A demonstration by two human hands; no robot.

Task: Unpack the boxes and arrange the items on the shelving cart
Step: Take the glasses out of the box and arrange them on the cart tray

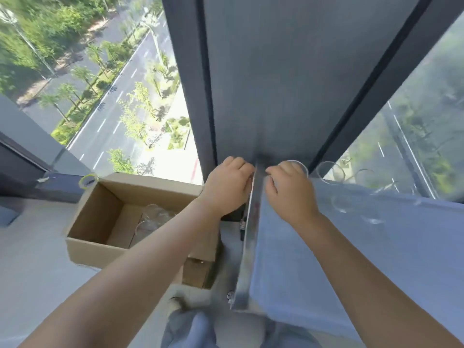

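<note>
Steel cart shelf [251, 237] edge runs between both hands. Left hand [227, 188] and right hand [288, 192] curl at its far corner; their grip is unclear. Cardboard box [100, 222] sits left of it.

Tall windows [100, 96] — grey pillar [276, 84] — pale floor [32, 247].

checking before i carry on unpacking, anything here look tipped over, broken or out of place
Nothing stands out. The clear glasses on the grey metal cart shelf look upright, though blurred. The open brown cardboard box sits flat on the floor with clear items inside. Both hands rest at the shelf's corner.
</note>
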